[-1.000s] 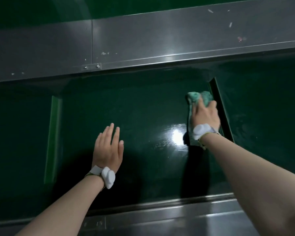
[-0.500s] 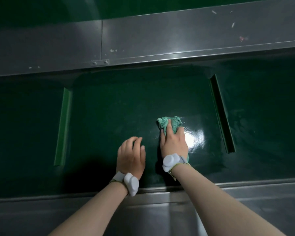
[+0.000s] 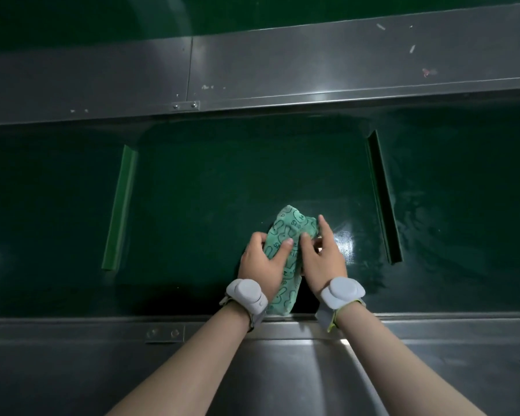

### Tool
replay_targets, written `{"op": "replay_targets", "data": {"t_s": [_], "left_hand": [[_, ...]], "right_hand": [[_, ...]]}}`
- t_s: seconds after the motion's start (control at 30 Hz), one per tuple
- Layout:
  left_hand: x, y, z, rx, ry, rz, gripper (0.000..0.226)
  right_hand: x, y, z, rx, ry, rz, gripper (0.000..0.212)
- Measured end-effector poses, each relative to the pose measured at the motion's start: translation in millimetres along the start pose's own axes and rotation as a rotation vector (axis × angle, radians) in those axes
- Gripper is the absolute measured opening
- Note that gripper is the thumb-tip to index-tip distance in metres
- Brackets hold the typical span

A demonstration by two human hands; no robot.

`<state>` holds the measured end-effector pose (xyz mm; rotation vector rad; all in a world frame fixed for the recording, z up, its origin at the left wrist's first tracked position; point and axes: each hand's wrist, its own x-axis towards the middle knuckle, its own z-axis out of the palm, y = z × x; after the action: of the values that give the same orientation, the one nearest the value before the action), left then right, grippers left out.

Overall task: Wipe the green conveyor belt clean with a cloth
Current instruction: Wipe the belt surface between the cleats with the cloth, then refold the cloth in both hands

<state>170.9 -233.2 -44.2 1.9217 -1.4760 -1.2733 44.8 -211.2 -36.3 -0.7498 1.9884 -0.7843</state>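
Note:
A light green printed cloth (image 3: pixel 289 232) is bunched up between both hands, just above the dark green conveyor belt (image 3: pixel 222 187) near its front edge. My left hand (image 3: pixel 263 261) grips the cloth's left side with thumb on top. My right hand (image 3: pixel 321 255) pinches the cloth's right side, index finger pointing away from me. Both wrists wear grey-white bands. The cloth's lower end hangs toward the near rail. The belt looks wet and shiny to the right of my hands.
Two raised green cleats cross the belt, one on the left (image 3: pixel 120 208) and one on the right (image 3: pixel 383 196). A grey metal rail (image 3: pixel 312 67) runs along the far side, and another metal rail (image 3: pixel 102 355) lies along the near side under my forearms.
My right hand dragged the cloth from the right cleat toward the belt's near middle. My left hand left the belt and took hold of the cloth, which is now lifted between both hands.

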Motion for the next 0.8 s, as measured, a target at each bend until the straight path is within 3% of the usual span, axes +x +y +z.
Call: {"op": "replay_targets", "data": {"t_s": [0.17, 0.27, 0.4, 0.53, 0.7, 0.8], "left_hand": [[-14, 10, -14, -0.033, 0.01, 0.071, 0.036], [-19, 15, -22, -0.112, -0.116, 0.059, 0.036], [-27, 21, -24, -0.052, -0.264, 0.13, 0.048], [-54, 14, -18, -0.116, -0.418, 0.099, 0.057], [-113, -20, -26, -0.026, -0.423, 0.065, 0.064], [-162, -33, -39, 0.039, -0.43, -0.009, 0.063]], "right_hand": [[0, 1, -16, -0.125, 0.02, -0.053, 0.055], [0, -6, -29, -0.122, 0.082, -0.167, 0.052], [-8, -24, -50, -0.061, -0.191, -0.177, 0.074], [-35, -19, -72, -0.037, -0.424, -0.056, 0.06], [-89, 23, -95, 0.053, -0.574, 0.058, 0.041], [-129, 50, -109, -0.095, -0.563, 0.07, 0.036]]}}
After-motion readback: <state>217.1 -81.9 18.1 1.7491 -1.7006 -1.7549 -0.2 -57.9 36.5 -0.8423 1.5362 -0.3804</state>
